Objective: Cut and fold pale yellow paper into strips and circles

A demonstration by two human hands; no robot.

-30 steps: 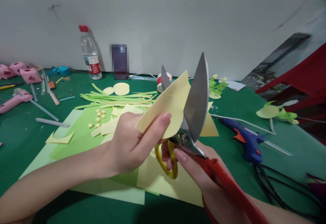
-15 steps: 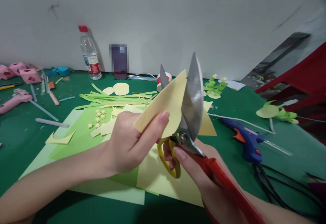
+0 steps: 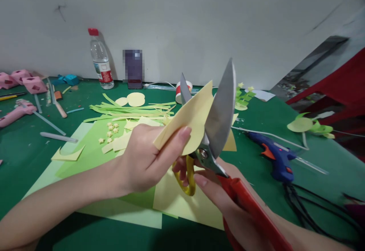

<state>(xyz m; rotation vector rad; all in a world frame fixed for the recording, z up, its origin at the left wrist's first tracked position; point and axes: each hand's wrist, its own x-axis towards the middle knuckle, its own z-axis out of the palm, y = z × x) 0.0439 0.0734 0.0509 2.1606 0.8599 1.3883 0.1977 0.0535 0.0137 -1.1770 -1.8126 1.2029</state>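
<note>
My left hand (image 3: 148, 158) pinches a folded pale yellow paper piece (image 3: 190, 119), held up above the table. My right hand (image 3: 225, 199) grips large scissors (image 3: 218, 123) with one red handle and one yellow handle. The steel blades stand apart and the paper sits between them near the pivot. Beneath my hands lie yellow and light green paper sheets (image 3: 94, 152) on the green table (image 3: 23, 156).
A blue glue gun (image 3: 275, 154) with black cables lies at the right. Green paper strips (image 3: 128, 110), small paper stars (image 3: 110, 131), a water bottle (image 3: 100, 59), a tape roll (image 3: 179, 91), a pink glue gun (image 3: 15, 112) and pink boxes (image 3: 24, 80) sit behind and to the left.
The scissor blades closed partway on the paper half a second ago and have swung wide apart again. My left hand keeps its pinch on the paper.
</note>
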